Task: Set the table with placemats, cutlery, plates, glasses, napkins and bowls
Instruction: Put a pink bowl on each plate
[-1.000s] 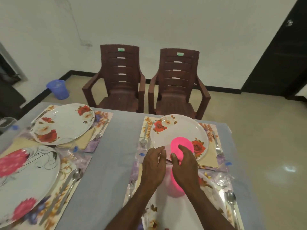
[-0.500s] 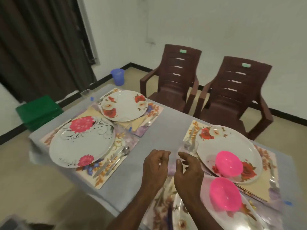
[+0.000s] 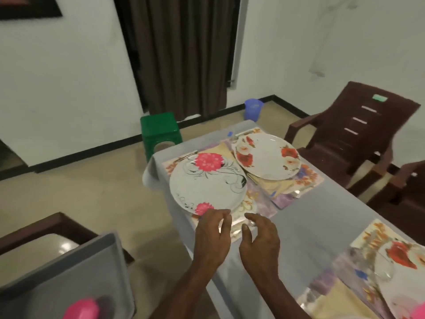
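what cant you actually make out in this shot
- Cutlery beside the pink-flower plate: head view, hidden behind the left hand and right hand, and blurred.
- Pink bowl in the grey bin: cut off by the bottom edge.
- Near-right place setting: cut off by the right edge, smeared by motion.
- Glass there: clear and blurred, outline uncertain.

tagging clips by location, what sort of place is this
Most likely a home dining room: a grey-clothed table set with a white pink-flowered plate on a floral placemat, brown plastic armchairs alongside, and a dark brown curtain on the wall.
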